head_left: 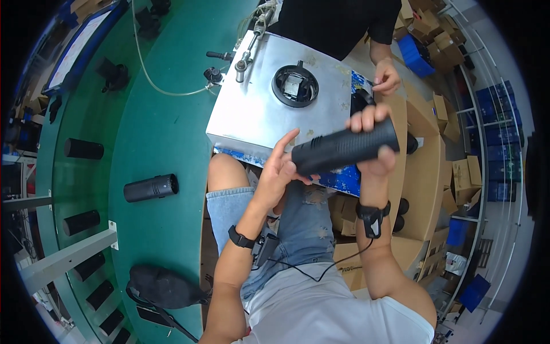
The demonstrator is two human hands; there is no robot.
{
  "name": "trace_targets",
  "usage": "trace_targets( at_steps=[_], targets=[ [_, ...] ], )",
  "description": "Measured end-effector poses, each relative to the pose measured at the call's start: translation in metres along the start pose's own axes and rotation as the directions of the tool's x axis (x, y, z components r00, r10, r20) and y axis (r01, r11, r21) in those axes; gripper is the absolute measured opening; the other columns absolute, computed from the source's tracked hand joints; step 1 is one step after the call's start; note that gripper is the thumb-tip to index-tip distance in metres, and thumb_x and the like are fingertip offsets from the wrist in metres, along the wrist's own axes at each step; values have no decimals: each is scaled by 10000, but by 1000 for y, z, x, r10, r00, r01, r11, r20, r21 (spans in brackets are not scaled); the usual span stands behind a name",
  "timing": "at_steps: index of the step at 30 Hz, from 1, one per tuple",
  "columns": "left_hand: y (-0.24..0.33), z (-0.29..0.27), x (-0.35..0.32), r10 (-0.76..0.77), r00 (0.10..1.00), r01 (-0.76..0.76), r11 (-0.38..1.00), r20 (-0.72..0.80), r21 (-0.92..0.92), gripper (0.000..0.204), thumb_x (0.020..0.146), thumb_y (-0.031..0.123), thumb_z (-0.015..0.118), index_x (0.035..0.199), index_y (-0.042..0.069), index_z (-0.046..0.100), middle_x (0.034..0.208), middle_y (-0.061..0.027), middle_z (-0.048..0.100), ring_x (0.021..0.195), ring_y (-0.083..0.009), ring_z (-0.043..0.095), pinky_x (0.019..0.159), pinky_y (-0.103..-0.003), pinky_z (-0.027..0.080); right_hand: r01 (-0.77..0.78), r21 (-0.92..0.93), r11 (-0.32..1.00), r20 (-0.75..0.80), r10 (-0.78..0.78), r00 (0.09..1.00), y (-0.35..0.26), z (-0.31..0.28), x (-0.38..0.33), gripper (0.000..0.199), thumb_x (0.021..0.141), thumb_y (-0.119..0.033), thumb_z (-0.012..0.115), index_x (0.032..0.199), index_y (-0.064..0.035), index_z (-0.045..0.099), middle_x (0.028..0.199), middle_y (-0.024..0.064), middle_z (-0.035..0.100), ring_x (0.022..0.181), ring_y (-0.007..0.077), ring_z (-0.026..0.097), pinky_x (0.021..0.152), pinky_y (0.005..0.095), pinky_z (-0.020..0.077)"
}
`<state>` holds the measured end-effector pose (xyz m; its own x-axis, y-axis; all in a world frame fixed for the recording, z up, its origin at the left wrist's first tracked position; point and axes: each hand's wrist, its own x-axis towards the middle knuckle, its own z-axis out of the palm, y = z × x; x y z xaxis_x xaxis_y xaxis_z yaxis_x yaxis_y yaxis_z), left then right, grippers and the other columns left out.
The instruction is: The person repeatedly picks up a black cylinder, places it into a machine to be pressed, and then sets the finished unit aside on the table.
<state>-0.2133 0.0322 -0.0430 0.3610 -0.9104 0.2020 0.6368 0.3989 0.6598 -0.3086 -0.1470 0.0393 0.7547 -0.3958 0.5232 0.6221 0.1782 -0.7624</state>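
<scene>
A black ribbed cylinder (346,148) lies sideways between my two hands, above my lap and the near edge of the metal box. My right hand (375,137) is wrapped around its right end, the fingers over the top and the thumb below. At the left end my left hand (279,167) touches the cylinder with its index finger stretched out and the other fingers partly hidden behind it. Just beyond, a round black fixture (295,86) with a metal block in its middle sits on the silver box top (240,114).
Another black cylinder (151,188) lies on the green table (172,137) at my left. A black bag (163,286) rests nearer. More cylinders (83,149) line the far-left belt. Across the box, a co-worker's hand (387,77) hangs beside a cardboard box (421,178).
</scene>
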Motion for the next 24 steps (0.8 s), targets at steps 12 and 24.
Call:
trace_targets(
  at_steps=[12,24],
  targets=[
    [-11,-19,-6,-141,989,135,980,33,148,412,994,257,476,1330,23,433,1130,-121,611,928,-149,610,807,-270,467,-38,-599,800,-178,-86,980,60,-3,116,351,770,-18,696,1085,-11,541,985,87,632,927,177,620,876,315,486],
    [-8,-20,-6,-169,984,164,983,61,84,362,956,129,544,1287,18,452,1083,-100,611,939,-135,592,847,-278,471,-95,-846,525,-258,-247,934,100,3,108,363,774,-86,770,1054,-28,546,944,52,648,845,106,612,805,258,490]
  ],
)
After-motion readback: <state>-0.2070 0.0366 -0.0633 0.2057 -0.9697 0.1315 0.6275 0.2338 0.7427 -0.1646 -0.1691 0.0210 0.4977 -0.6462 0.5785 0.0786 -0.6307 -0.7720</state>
